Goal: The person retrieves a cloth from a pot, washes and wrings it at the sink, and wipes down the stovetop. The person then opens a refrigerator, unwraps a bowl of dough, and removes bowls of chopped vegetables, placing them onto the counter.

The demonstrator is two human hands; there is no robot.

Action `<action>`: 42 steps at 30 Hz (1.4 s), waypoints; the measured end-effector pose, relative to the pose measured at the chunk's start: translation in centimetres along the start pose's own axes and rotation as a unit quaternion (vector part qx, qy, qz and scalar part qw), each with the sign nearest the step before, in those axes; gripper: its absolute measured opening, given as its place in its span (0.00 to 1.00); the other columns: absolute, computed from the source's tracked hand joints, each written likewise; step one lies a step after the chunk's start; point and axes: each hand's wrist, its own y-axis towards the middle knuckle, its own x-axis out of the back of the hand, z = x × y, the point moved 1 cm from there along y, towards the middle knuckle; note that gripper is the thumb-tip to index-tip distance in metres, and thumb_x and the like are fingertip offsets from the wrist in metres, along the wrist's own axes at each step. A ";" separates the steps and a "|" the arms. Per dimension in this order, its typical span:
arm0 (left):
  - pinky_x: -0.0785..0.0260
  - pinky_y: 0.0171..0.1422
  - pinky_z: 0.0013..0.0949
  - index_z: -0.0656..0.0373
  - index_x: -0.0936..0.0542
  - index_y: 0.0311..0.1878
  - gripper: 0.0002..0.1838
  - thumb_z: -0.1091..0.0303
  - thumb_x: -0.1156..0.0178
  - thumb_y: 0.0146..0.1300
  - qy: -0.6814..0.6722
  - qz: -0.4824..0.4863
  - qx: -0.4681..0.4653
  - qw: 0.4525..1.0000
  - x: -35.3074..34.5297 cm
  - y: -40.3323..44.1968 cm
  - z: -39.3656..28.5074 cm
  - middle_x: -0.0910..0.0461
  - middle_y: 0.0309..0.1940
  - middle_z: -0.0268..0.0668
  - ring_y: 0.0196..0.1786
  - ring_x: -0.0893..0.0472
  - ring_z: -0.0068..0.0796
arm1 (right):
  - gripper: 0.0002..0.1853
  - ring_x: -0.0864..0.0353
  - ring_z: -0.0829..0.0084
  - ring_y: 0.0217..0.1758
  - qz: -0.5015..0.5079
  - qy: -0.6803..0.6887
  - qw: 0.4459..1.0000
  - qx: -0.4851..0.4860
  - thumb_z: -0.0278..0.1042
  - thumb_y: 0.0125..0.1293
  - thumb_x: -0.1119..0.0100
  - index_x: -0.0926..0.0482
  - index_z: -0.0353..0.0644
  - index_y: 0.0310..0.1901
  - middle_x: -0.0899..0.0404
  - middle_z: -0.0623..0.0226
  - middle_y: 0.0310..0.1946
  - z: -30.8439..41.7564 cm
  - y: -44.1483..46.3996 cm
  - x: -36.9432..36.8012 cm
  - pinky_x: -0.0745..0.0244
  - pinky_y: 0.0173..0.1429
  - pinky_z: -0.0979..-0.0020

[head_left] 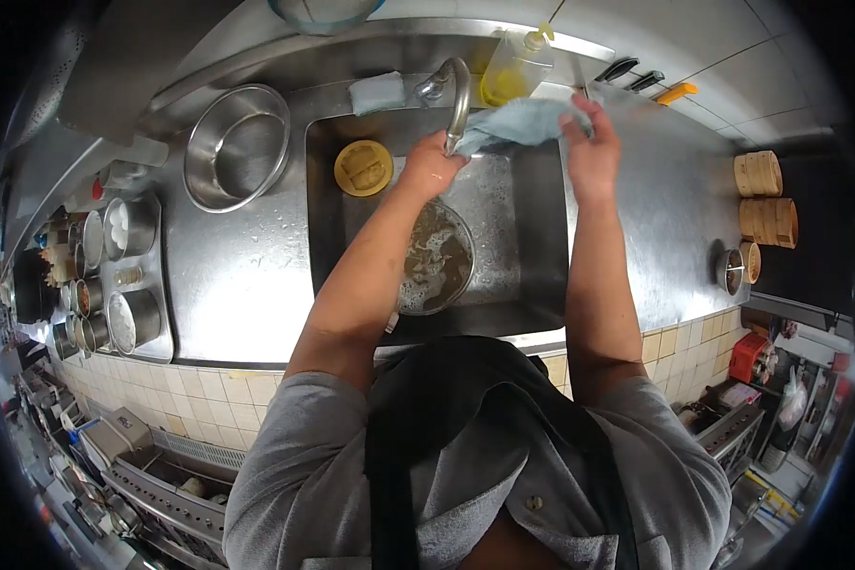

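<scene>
A light blue cloth (515,123) is stretched sideways above the back of the sink (544,218), passing behind the curved faucet (460,100). My left hand (430,169) is closed on its left end beside the spout. At the right end, my right hand (593,147) grips the cloth between thumb and fingers, slightly blurred. Below my left forearm, a round bowl (439,256) of brownish, foamy water stands in the sink, partly hidden by the arm. A round yellow object with a raised bar (363,168) lies at the sink's back left.
On the left counter sits a large steel basin (237,149), with a tray of metal containers (133,318) farther left. Behind the sink are a folded white cloth (377,93) and a pump bottle of yellow liquid (518,68). Knife handles (646,80) and bamboo steamers (768,221) are at right.
</scene>
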 end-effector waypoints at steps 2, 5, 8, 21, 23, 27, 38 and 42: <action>0.29 0.52 0.39 0.65 0.20 0.46 0.23 0.56 0.33 0.52 -0.020 -0.044 -0.101 0.994 0.8 -0.5 -0.8 0.18 0.39 0.50 0.45 0.19 0.45 | 0.34 0.43 0.56 0.75 0.063 -0.125 0.989 0.048 0.29 0.53 0.30 0.30 0.42 0.63 0.36 0.48 0.67 -1.6 -1.7 -1.3 0.47 0.75 0.63; 0.29 0.52 0.39 0.64 0.21 0.45 0.22 0.59 0.33 0.51 0.053 -0.031 -0.164 0.985 -0.1 0.9 -0.6 0.19 0.41 0.48 0.45 0.19 0.44 | 0.44 0.40 0.62 0.73 0.192 -0.048 0.980 0.020 0.28 0.49 0.28 0.38 0.41 0.69 0.36 0.50 0.68 -2.6 -5.5 -6.3 0.46 0.74 0.66; 0.29 0.52 0.37 0.64 0.23 0.46 0.23 0.58 0.31 0.52 0.046 0.000 -0.201 0.979 0.7 0.0 -2.0 0.20 0.43 0.47 0.47 0.20 0.41 | 0.34 0.30 0.67 0.64 0.203 0.186 0.959 -0.068 0.28 0.53 0.32 0.32 0.38 0.64 0.27 0.55 0.60 -2.5 -6.4 -10.1 0.37 0.68 0.69; 0.32 0.57 0.27 0.62 0.23 0.50 0.13 0.67 0.41 0.67 -0.208 -0.072 -0.127 0.967 1.8 -1.7 1.3 0.17 0.46 0.36 0.47 0.22 0.21 | 0.22 0.17 0.59 0.44 0.345 0.043 0.937 -0.033 0.33 0.52 0.34 0.24 0.33 0.49 0.18 0.50 0.39 -1.0 -5.9 -13.1 0.25 0.51 0.63; 0.30 0.56 0.30 0.63 0.24 0.50 0.10 0.74 0.46 0.67 -0.221 -0.061 -0.167 0.959 1.1 -1.1 2.2 0.18 0.50 0.41 0.48 0.22 0.23 | 0.22 0.17 0.60 0.45 0.339 0.047 0.938 -0.050 0.32 0.52 0.34 0.24 0.32 0.49 0.18 0.50 0.39 -1.6 -6.6 -13.0 0.25 0.52 0.64; 0.28 0.53 0.33 0.62 0.25 0.50 0.11 0.77 0.47 0.65 -0.443 -0.009 -0.127 0.887 1.2 -1.2 -1.1 0.17 0.44 0.39 0.43 0.21 0.26 | 0.24 0.18 0.65 0.46 0.298 0.111 0.944 -0.090 0.28 0.48 0.32 0.24 0.32 0.49 0.18 0.56 0.41 -2.1 -7.3 -12.6 0.25 0.52 0.66; 0.25 0.42 0.30 0.58 0.28 0.53 0.17 0.79 0.39 0.61 -0.366 -0.106 -0.154 0.912 -1.7 -0.9 -1.8 0.21 0.34 0.33 0.37 0.21 0.25 | 0.26 0.20 0.70 0.50 0.276 0.156 0.930 -0.186 0.26 0.49 0.31 0.25 0.31 0.52 0.20 0.57 0.48 -4.2 -6.8 -12.1 0.25 0.53 0.68; 0.25 0.44 0.29 0.59 0.26 0.51 0.17 0.78 0.36 0.59 -0.451 -0.018 -0.112 0.885 -1.8 -0.3 -1.0 0.21 0.33 0.33 0.37 0.19 0.23 | 0.26 0.19 0.67 0.50 0.266 0.066 0.952 -0.134 0.28 0.50 0.31 0.24 0.35 0.53 0.20 0.58 0.49 -4.0 -8.0 -12.1 0.25 0.54 0.66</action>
